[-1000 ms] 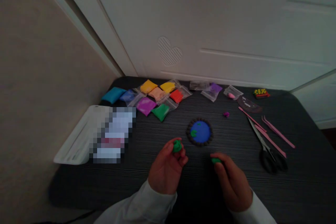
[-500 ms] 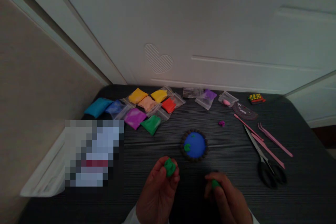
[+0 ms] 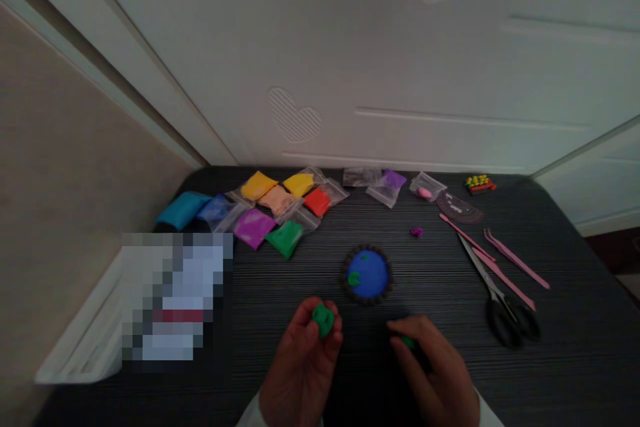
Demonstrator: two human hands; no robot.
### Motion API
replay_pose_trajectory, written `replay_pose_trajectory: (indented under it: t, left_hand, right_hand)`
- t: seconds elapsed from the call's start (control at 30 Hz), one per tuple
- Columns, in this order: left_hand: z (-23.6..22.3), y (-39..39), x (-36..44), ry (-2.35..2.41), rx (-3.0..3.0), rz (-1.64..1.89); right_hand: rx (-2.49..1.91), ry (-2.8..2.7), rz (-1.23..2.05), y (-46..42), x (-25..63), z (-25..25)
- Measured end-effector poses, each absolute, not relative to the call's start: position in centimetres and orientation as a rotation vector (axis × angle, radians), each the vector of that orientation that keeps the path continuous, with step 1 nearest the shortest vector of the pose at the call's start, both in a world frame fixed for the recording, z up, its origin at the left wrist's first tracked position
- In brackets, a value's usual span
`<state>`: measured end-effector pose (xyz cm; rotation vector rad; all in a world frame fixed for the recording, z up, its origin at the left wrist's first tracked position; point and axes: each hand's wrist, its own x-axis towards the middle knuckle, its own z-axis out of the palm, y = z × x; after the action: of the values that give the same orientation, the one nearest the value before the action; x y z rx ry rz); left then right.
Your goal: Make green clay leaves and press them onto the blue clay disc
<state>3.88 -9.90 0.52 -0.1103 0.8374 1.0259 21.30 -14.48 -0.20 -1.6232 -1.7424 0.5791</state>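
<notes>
My left hand (image 3: 305,360) pinches a lump of green modelling clay (image 3: 323,320) between thumb and fingers, its surface dented by hollows. To its right, my right hand (image 3: 434,367) is curled over a smaller piece of green clay (image 3: 409,341), which shows between thumb and forefinger; the other fingers are mostly hidden. Just beyond both hands lies a round clay pond (image 3: 371,273), blue inside with a dark brown beaded rim. A green clay lily pad (image 3: 354,279) sits at its left side, and a tiny green bit (image 3: 365,257) near the top.
Bags of coloured clay, such as a green one (image 3: 285,239) and a purple one (image 3: 254,227), lie back left. To the right are scissors (image 3: 495,293), pink tools (image 3: 517,259), a protractor (image 3: 460,208), a magenta scrap (image 3: 417,232) and a small flowered piece (image 3: 480,184).
The green lump in my left hand has turned a little, showing its hollows. My right thumb and forefinger have shifted around the smaller green piece. The whole view has tilted slightly.
</notes>
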Motion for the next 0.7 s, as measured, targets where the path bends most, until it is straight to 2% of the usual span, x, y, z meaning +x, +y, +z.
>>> replay_pose_trajectory:
  t: [0.1,0.27,0.43,0.7]
  left_hand:
    - [0.7,-10.0,4.0,0.847,-0.084,1.034]
    - [1.0,-10.0,4.3,0.833,-0.014,1.033]
    - [1.0,-9.8,4.6,0.929,0.016,1.071]
    - [1.7,-9.8,4.7,0.999,0.083,1.033]
  right_hand:
    - [-1.604,-1.688,0.554,-14.4,21.2,-0.3]
    - [-1.706,-1.483,0.714,-15.2,21.0,-1.1]
    - [-1.795,-1.487,0.650,-15.5,20.7,-1.3]
    - [-1.520,-1.559,0.678,-14.6,21.0,-0.6]
